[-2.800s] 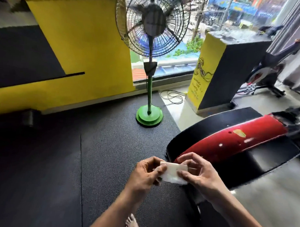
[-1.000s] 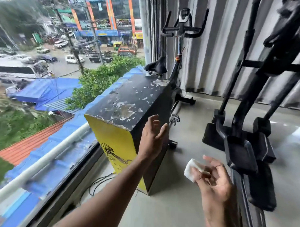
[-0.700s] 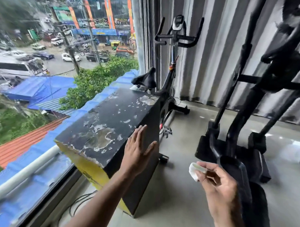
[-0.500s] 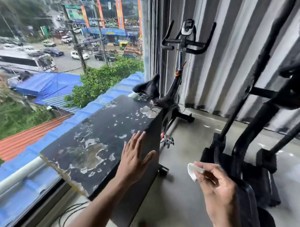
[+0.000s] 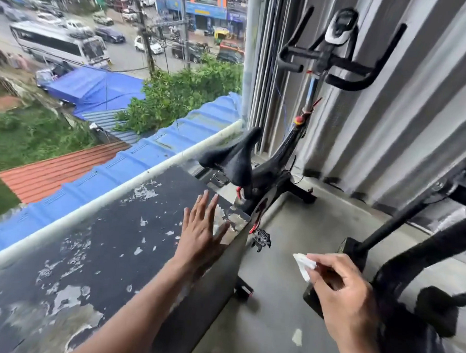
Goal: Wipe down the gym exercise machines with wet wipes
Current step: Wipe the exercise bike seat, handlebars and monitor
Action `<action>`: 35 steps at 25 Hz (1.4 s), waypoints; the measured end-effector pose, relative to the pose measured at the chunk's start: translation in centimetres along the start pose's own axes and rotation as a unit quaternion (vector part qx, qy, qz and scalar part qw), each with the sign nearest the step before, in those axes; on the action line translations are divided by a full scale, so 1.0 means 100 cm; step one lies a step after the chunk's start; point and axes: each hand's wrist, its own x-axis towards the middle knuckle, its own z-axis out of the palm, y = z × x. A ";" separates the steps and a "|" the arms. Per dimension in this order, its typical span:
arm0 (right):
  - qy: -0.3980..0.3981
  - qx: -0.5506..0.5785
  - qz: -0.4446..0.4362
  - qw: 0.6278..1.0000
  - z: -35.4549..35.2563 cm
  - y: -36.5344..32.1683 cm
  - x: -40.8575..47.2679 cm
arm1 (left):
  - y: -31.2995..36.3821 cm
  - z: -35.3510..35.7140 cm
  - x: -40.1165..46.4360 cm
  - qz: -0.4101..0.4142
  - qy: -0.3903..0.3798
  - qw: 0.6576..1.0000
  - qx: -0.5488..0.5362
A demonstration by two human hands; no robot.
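Observation:
My right hand (image 5: 344, 296) pinches a folded white wet wipe (image 5: 304, 263) between thumb and fingers, low at the right. My left hand (image 5: 202, 233) is stretched out flat with straight fingers over the far end of a black box top (image 5: 105, 251) with flaking paint. Beyond the box stands a black exercise bike: its saddle (image 5: 232, 158) is just past my left fingertips, and its handlebars (image 5: 333, 61) with a small console rise at the upper right. A black elliptical machine (image 5: 419, 262) stands right of my right hand.
A large window (image 5: 111, 79) on the left looks down on roofs, trees and a street. Grey curtains (image 5: 387, 102) hang behind the bike. Bare concrete floor (image 5: 269, 309) runs between the box and the elliptical. A bike pedal (image 5: 261, 239) juts out near the box corner.
I have turned from the fan and red machine to the window corner and moved closer to the bike. My left hand has let go of the wipe and reached over the box top.

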 end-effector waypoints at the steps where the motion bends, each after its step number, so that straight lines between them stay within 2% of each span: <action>1: -0.014 -0.015 -0.013 1.000 0.009 0.004 0.021 | -0.001 0.005 0.020 -0.004 0.006 1.000 0.006; 4: -0.075 -0.056 -0.078 0.993 0.035 0.008 0.086 | -0.005 0.013 0.077 -0.010 0.033 0.998 0.043; 7: -0.123 -0.066 -0.192 0.971 0.063 0.005 0.169 | -0.017 0.022 0.125 -0.074 0.056 0.994 0.049; 10: -0.165 -0.078 -0.287 0.940 0.124 0.016 0.245 | -0.023 0.028 0.147 -0.116 0.055 0.990 0.059; 14: -0.273 -0.122 -0.368 0.881 0.202 0.040 0.267 | -0.020 0.031 0.145 -0.125 0.052 0.988 0.076; 17: -0.348 -0.131 -0.409 0.833 0.209 0.043 0.269 | -0.024 0.032 0.145 -0.125 0.049 0.987 0.087; 18: -0.341 -0.135 -0.415 0.833 0.213 0.041 0.285 | -0.026 0.031 0.146 -0.125 0.051 0.987 0.084; 21: -0.269 -0.149 -0.330 0.893 0.228 0.038 0.342 | -0.024 0.032 0.145 -0.126 0.050 0.987 0.081; 22: -0.260 -0.150 -0.312 0.902 0.231 0.038 0.352 | -0.025 0.032 0.145 -0.128 0.048 0.987 0.082; 24: -0.259 -0.137 -0.320 0.901 0.228 0.041 0.338 | -0.026 0.032 0.146 -0.132 0.044 0.987 0.079; 29: -0.347 -0.068 -0.387 0.852 0.194 0.053 0.265 | -0.026 0.033 0.145 -0.125 0.044 0.988 0.081; 32: -0.326 -0.051 -0.369 0.869 0.205 0.053 0.283 | -0.025 0.032 0.144 -0.128 0.041 0.988 0.074; 35: -0.253 -0.077 -0.342 0.902 0.227 0.055 0.339 | -0.024 0.029 0.146 -0.132 0.040 0.988 0.075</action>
